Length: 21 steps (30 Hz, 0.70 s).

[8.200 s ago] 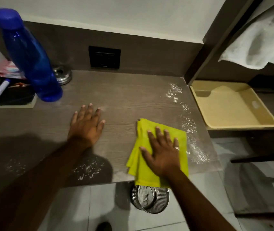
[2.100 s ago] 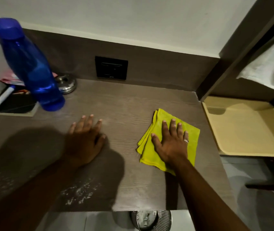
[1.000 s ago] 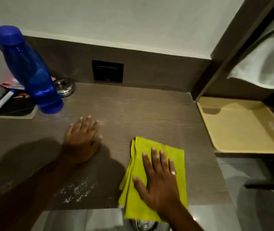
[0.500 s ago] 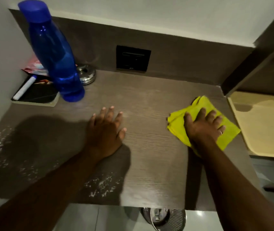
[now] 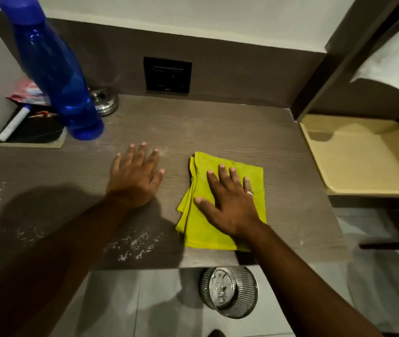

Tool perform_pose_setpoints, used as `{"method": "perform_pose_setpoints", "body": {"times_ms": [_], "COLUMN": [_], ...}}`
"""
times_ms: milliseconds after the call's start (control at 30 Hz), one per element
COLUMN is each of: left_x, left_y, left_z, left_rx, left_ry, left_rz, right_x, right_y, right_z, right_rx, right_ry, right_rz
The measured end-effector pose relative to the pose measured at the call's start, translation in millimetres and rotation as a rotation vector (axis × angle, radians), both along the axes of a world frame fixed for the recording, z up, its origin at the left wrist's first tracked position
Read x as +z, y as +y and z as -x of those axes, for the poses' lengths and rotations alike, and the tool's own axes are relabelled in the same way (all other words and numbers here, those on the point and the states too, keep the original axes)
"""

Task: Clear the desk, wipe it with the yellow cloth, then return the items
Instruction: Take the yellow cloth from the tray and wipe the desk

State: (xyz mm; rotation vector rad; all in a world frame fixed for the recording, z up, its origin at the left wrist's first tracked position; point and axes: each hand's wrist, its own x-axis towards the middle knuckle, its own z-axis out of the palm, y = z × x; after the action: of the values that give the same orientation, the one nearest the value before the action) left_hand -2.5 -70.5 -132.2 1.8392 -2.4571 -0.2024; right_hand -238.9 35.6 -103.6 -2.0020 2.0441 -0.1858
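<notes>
Cloth (image 5: 227, 164), yellow, folded and layered, is pressed flat by the splayed right hand (image 5: 230, 203) mid-frame, its long axis running top to bottom.

The right hand (image 5: 230, 205) lies flat, fingers spread, on the folded yellow cloth (image 5: 220, 229) near the desk's (image 5: 242, 132) front edge; the left hand (image 5: 135, 178) rests palm-down beside it (white powder (image 5: 135, 246) remains along that edge).

Desk (image 5: 217, 127) with cloth (image 5: 200, 229), bottle (image 5: 55, 69), powder (image 5: 135, 246).
</notes>
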Motion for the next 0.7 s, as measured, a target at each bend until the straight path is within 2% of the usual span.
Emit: {"method": "perform_pose_setpoints", "body": {"times_ms": [100,167,233,300,333,433,533,700], "left_x": [7,15,28,37,38,29,19,13], "left_y": [-1,10,35,65,79,97,97,86], "left_z": [-1,12,49,107,135,175,168,124], "left_rx": [0.004,0.067,0.032,-0.159,-0.244,-0.26,-0.261,-0.345], "left_ry": [-0.018,0.041,0.148,0.25,0.245,0.146,0.134,0.092], "left_rz": [-0.044,-0.026,0.076,0.054,-0.01,-0.13,-0.087,-0.034], "right_x": [13,15,13,8,5,-4,-5,6], "right_y": [14,31,43,51,53,55,50,32], "right_z": [31,71,101,116,120,122,114,74], "right_rx": [-0.187,-0.35,-0.452,-0.482,-0.479,-0.452,-0.438,-0.469], "right_ry": [-0.207,-0.169,-0.118,-0.054,-0.022,0.037,0.08,0.033], "right_rz": [0.161,0.177,0.11,0.07,0.066,0.089,0.094,0.118]}}
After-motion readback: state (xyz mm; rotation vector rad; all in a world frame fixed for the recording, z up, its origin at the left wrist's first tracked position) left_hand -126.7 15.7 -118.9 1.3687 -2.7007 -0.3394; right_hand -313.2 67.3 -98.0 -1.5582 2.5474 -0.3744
